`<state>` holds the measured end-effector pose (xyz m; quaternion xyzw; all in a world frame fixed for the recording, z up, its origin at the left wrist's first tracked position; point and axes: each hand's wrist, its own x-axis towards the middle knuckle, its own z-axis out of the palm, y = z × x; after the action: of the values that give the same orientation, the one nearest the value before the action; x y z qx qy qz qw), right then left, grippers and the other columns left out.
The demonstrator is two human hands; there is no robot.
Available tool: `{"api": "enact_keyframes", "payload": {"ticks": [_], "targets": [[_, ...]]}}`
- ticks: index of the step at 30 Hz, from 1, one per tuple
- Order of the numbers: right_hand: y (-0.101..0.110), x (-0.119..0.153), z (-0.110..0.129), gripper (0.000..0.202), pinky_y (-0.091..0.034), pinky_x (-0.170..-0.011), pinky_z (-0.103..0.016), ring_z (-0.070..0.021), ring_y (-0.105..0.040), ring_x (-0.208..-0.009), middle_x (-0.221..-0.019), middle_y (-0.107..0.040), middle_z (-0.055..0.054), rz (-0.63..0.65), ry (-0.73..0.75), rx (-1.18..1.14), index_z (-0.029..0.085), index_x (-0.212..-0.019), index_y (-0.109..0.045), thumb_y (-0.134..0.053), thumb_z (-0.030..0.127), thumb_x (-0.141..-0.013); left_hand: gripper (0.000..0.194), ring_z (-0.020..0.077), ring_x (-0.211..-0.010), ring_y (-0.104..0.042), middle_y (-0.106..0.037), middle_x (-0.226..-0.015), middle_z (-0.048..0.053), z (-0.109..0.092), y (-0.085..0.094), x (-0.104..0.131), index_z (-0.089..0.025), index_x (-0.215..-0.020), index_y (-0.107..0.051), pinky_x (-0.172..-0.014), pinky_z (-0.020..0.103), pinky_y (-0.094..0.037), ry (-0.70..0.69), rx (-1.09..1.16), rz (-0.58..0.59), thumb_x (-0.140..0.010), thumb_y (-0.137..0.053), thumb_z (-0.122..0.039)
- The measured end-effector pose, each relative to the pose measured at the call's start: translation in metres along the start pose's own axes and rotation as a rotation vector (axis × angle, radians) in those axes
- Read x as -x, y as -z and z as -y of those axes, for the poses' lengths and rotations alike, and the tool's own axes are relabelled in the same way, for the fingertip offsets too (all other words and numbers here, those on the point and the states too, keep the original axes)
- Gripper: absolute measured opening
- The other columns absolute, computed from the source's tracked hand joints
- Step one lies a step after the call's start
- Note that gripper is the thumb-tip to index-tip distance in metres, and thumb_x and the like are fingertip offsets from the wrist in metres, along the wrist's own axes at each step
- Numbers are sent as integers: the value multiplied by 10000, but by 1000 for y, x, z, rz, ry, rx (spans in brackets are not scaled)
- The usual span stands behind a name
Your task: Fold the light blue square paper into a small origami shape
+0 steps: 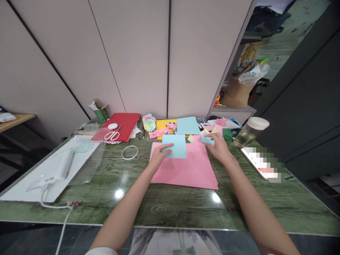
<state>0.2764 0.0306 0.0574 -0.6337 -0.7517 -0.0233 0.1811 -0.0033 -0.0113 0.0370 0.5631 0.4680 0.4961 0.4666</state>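
My left hand (pixel 159 156) rests on a light blue square of paper (pixel 177 147), its index finger and thumb stretched out over the left part. Beneath that square lies a larger stack of pink paper (pixel 188 173) on the green table. My right hand (pixel 221 148) is closed at the fingertips on a small folded light blue paper (pixel 206 138), just off the pink stack's upper right corner. Small yellow folded pieces (pixel 190 138) lie close by. Behind the square is another light blue sheet (pixel 188 125).
Pink folded shapes (pixel 158 133) and a pastel paper ball (pixel 149 122) sit at the back. White scissors (pixel 113 134) lie on a red folder (pixel 124 124). A lidded bottle (pixel 251 132) and a phone (pixel 259 164) are right. Left are a tape ring (pixel 130 152) and power strip (pixel 57 166).
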Motion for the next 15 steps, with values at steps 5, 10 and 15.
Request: {"api": "enact_keyframes", "payload": {"ticks": [5,10,15], "targets": [[25,34,58,447,-288,-949,-461,-263,-222,-1258,-1406,-165,-32,-105,456,-289,329,-1182,-459,-552,239,-755,402,242,-996,-530,-578,-1134,84,-13,-6,10,-180,-1048,-605,-807,327,-420,50,161,176,-657,-643,-264],[34,43,66,124,-246,-987,-483,-280,-217,-1260,-1397,-207,11,-127,597,-449,289,-820,-667,-573,242,-753,404,249,-992,-528,-567,-1136,89,-28,-12,20,-187,-1064,-591,-781,328,-438,-1,88,298,-679,-638,-297],[35,41,62,70,-246,-998,-465,-265,-247,-1247,-1363,-287,6,-31,567,-576,262,-720,-671,-604,274,-731,564,232,-1149,-412,-450,-1274,46,-30,-18,22,-253,-1212,-461,-917,330,-366,-182,-18,220,-676,-633,-213]]}}
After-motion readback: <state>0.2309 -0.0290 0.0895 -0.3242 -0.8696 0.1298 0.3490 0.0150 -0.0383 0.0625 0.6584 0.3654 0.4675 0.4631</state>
